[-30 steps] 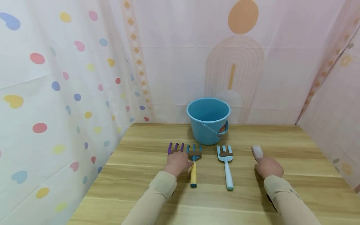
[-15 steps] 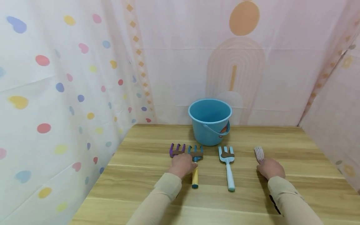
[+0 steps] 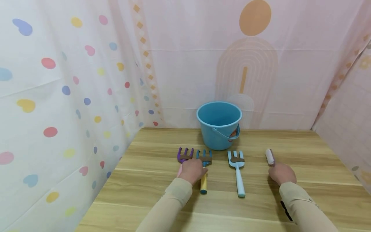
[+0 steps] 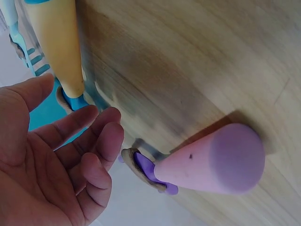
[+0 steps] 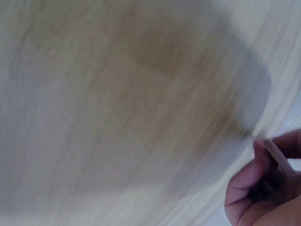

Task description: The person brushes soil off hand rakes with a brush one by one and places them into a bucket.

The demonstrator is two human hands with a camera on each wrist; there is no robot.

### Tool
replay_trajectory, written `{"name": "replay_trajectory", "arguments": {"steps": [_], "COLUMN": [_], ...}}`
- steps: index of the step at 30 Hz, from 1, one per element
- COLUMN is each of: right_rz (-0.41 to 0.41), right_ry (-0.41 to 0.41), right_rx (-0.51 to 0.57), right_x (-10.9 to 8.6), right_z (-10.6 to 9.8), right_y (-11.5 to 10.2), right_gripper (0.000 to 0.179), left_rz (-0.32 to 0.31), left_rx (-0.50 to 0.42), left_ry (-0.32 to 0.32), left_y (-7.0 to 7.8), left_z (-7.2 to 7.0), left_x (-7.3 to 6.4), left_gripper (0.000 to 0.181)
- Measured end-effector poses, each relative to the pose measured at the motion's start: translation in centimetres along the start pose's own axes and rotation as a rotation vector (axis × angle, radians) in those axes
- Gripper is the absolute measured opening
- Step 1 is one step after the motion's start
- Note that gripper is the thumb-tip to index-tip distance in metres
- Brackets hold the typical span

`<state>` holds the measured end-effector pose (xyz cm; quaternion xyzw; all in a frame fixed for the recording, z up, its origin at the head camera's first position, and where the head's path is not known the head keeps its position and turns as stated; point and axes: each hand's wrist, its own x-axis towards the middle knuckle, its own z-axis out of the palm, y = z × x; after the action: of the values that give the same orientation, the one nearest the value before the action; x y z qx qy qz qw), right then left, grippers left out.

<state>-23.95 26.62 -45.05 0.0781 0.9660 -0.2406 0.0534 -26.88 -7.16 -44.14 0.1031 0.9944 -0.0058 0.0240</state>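
Observation:
My right hand (image 3: 282, 174) grips a small brush (image 3: 270, 157) by its pinkish handle, white bristles pointing away from me. In the right wrist view, thumb and fingers pinch the thin handle (image 5: 278, 154). My left hand (image 4: 61, 160) holds nothing; its fingers are loosely bent between two toy rakes. One rake has purple tines (image 3: 185, 156) and a pink handle (image 4: 188, 165). The other has blue tines and a yellow handle (image 3: 204, 183), with the left thumb over it in the head view. Right of them lies a light blue toy fork (image 3: 239, 180). Brown patches cross all three heads.
A blue bucket (image 3: 218, 137) with its handle folded down stands behind the tools. The wooden table (image 3: 313, 161) meets patterned curtains (image 3: 185, 80) at the back and sides.
The brush has turned in the right hand, its bristles facing up half a second ago and now toward the left. The left hand shifts slightly right. The head view has swung slightly left.

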Motion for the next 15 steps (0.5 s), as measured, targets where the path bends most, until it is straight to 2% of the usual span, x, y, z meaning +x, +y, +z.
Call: {"name": "replay_trajectory", "arguments": {"steps": [6,12,15], "right_rz": [-0.007,-0.017,-0.046], "right_ry": [0.049,0.074,0.104], "right_rx": [0.065,0.084,0.091], "right_x": [-0.1,-0.3,-0.5], "right_z": [0.0,0.1,0.4], "right_y": [-0.4,-0.9,-1.5], "right_gripper": [0.035,0.032,0.035], "left_rz": [-0.01,-0.021,-0.014], "left_rx": [0.018,0.002,-0.01], "left_ry": [0.012,0.008,0.029], "left_y": [0.1,0.5,0.7], "left_z": [0.1,0.4,0.6], "left_x": [0.0,0.1,-0.1], "left_gripper": [0.046,0.047,0.046]}}
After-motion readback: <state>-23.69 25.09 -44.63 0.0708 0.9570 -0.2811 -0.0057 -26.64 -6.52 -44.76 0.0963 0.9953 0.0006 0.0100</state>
